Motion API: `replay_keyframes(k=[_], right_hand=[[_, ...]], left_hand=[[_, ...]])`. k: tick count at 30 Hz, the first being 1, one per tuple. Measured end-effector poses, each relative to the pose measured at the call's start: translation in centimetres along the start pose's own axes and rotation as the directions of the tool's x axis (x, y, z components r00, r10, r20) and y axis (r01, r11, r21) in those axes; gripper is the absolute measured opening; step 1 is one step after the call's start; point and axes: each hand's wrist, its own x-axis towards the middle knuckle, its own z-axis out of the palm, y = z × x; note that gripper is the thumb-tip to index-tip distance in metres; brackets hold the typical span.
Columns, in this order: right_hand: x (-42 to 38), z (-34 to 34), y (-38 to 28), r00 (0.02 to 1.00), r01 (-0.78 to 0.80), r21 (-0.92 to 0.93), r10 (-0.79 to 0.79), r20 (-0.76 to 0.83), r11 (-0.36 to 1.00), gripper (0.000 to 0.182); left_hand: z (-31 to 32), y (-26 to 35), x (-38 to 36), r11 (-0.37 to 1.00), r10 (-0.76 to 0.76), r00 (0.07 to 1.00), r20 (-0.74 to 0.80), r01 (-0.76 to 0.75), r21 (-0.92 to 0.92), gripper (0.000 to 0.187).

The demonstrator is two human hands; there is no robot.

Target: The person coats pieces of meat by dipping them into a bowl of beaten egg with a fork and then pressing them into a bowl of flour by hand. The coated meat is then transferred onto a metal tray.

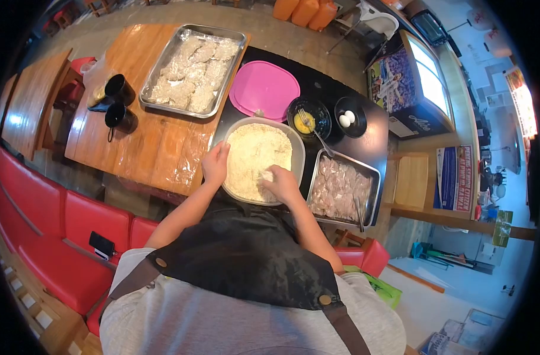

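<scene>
A pale plastic tub (300,160) in front of my body holds yellowish breadcrumbs (255,151). My left hand (215,164) grips the tub's left rim. Inside the tub at the lower right is my right hand (283,185), its fingers curled down into the crumbs. Something pale and crumb-coated shows at those fingertips, but what it is I cannot make out. Right of the tub, a metal tray (373,198) holds raw meat pieces (339,186) with a tong-like metal utensil (359,213). A black bowl (325,112) contains beaten egg (305,121) and a fork (318,137).
A large metal tray (212,112) of breaded pieces (193,68) sits on the wooden table (154,157). Beyond the tub lies a pink lid (264,89). Two eggs (346,119) rest in a black dish (360,125). Black mugs (121,118) stand at left, near red seats (98,219).
</scene>
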Motion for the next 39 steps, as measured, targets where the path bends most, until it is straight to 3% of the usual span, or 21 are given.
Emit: replay_keyframes(k=[2, 4, 8, 10, 17, 19, 20, 22, 23, 24, 25, 26, 27, 29, 33, 35, 39], right_hand=[[0.3, 0.2, -0.9, 0.998, 0.064, 0.227, -0.064, -0.007, 0.972, 0.028], [0.9, 1.2, -1.3, 0.995, 0.064, 0.273, -0.040, -0.094, 0.960, 0.018], [2.3, 3.5, -1.2, 0.996, 0.089, 0.177, -0.085, -0.033, 0.980, 0.008], [2.9, 3.5, -1.6, 1.000, -0.008, 0.038, 0.008, 0.003, 0.999, 0.007], [3.1, 3.7, -1.2, 0.998, 0.030, -0.028, -0.032, -0.061, 0.999, 0.007], [3.9, 2.7, 1.0, 0.974, 0.108, 0.022, -0.101, -0.204, 0.994, 0.019], [3.9, 2.2, 1.2, 0.974, 0.107, 0.022, -0.100, -0.203, 0.994, 0.019], [3.8, 1.4, 1.8, 0.869, 0.090, -0.219, -0.184, -0.460, 0.972, 0.040], [4.3, 1.1, 1.9, 0.965, -0.023, -0.143, -0.016, -0.261, 0.989, 0.055], [4.2, 1.1, 2.0, 0.964, -0.026, -0.143, -0.013, -0.265, 0.989, 0.055], [4.3, 1.0, 1.9, 0.975, -0.178, 0.118, 0.191, -0.110, 0.977, 0.054], [4.4, 1.0, 1.8, 0.936, -0.351, 0.340, 0.340, 0.094, 0.873, 0.053], [4.6, 1.2, 2.2, 0.936, -0.349, 0.340, 0.338, 0.093, 0.873, 0.053], [4.9, 1.7, 4.0, 0.985, -0.172, 0.362, 0.146, 0.096, 0.916, 0.052], [4.8, 2.1, 4.5, 0.990, -0.114, 0.335, 0.136, -0.042, 0.935, 0.050], [2.6, -2.3, -1.0, 0.989, -0.115, 0.012, 0.116, -0.088, 0.993, 0.048], [2.7, -2.9, -2.1, 0.981, -0.065, -0.120, 0.041, -0.190, 0.991, 0.040]], left_hand=[[0.1, 0.3, 0.1, 1.000, -0.018, 1.000, 0.015, 0.018, -0.001, 0.032], [0.1, 0.6, 0.0, 1.000, -0.002, 1.000, -0.025, 0.002, -0.001, 0.032], [0.0, 1.2, -0.4, 0.998, -0.049, 0.998, 0.028, 0.050, -0.034, 0.033], [0.0, 1.4, -0.2, 0.999, -0.050, 0.999, 0.014, 0.050, -0.012, 0.033], [0.0, 1.8, -0.4, 0.998, -0.060, 0.998, 0.026, 0.061, -0.035, 0.033], [0.0, 2.1, -0.4, 0.998, -0.032, 0.999, -0.004, 0.031, -0.054, 0.032], [0.0, 1.4, -0.1, 0.998, -0.032, 0.999, -0.004, 0.032, -0.054, 0.032], [0.2, 0.0, 0.1, 0.999, -0.019, 1.000, 0.007, 0.019, -0.038, 0.032], [0.4, 0.4, 0.0, 0.999, -0.018, 1.000, 0.014, 0.019, -0.040, 0.032], [0.3, 0.8, -0.2, 0.999, -0.028, 1.000, 0.008, 0.028, -0.037, 0.032], [0.1, 1.3, -0.2, 0.999, -0.036, 0.999, -0.002, 0.036, -0.033, 0.032], [0.0, 1.2, -0.1, 0.999, -0.033, 0.999, -0.005, 0.033, -0.032, 0.032], [0.0, 1.1, 0.0, 0.999, -0.031, 0.999, 0.004, 0.032, -0.031, 0.032], [0.1, 1.1, -0.1, 0.999, -0.029, 0.999, 0.013, 0.030, -0.037, 0.032], [0.0, 1.3, -0.2, 0.998, -0.045, 0.999, 0.000, 0.045, -0.040, 0.033], [0.0, 1.7, -0.3, 0.998, -0.027, 1.000, -0.004, 0.027, -0.060, 0.034], [-0.1, 2.2, -0.4, 0.999, -0.041, 0.999, -0.016, 0.041, -0.011, 0.034]])
